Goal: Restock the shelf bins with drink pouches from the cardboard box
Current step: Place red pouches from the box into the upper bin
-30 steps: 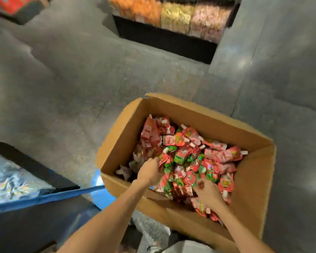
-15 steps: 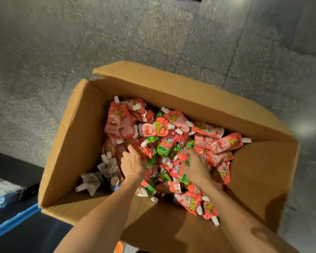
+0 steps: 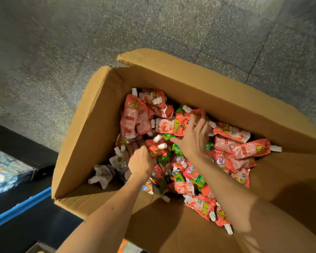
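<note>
My right hand point(image 3: 193, 137) is lying with fingers spread flat on the drink pouches point(image 3: 250, 149). My left hand point(image 3: 140, 163) is digging in beside it, fingertips buried, so I cannot tell its grip. The pouches are filling the open cardboard box point(image 3: 98, 115), which is sitting on the grey floor point(image 3: 62, 52).

Inside the cardboard box point(image 3: 171, 83) my right hand point(image 3: 193, 137) splays flat at centre, my left hand point(image 3: 140, 165) toward its left wall, fingers seemingly curled.

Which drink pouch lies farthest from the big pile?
The whitish pouch on the bare cardboard box floor, left of the left hand; the rest are heaped together, mostly red and green.
</note>
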Demonstrator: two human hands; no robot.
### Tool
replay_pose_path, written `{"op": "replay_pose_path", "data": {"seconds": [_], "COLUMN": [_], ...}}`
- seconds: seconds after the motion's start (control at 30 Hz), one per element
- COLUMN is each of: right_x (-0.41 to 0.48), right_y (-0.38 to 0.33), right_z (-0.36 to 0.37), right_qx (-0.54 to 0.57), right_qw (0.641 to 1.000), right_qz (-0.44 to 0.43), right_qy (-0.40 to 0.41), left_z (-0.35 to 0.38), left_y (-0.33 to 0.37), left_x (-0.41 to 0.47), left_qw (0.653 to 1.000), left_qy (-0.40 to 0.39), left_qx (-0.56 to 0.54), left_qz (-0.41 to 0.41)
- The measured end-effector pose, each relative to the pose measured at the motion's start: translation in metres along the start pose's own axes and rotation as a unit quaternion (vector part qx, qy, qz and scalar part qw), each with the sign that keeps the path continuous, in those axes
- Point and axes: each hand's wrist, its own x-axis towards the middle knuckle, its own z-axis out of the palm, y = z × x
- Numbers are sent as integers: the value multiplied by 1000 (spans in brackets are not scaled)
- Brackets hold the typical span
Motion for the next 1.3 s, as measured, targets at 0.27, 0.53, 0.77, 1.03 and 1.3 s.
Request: {"op": "replay_pose_path", "data": {"seconds": [0.27,0.53,0.77,1.03,1.3], "right_x": [11,19,-4,-52,-165], "right_y": [4,17,38,55,8], "right_z": [8,-12,-19,-64,-88], "right_qx": [-77,-24,-21,-3,-98], "right_qw": [997,1000,993,971,905], "right_qz": [-12,-5,-118,-233,-408], "right_qy": [23,7,2,48,69], "left_z": [-5,-24,-41,-75,-134], "left_y": [-11,-15,-12,-21,-66], "left_x": [0,-7,-26,-76,-182], "left_qw": [998,945,855,767,677], "left_qy": [2,-43,-122,-174,-231], "left_qx": [-53,-323,-505,-616,-695], "left_qz": [46,34,-7,-38,76]}}
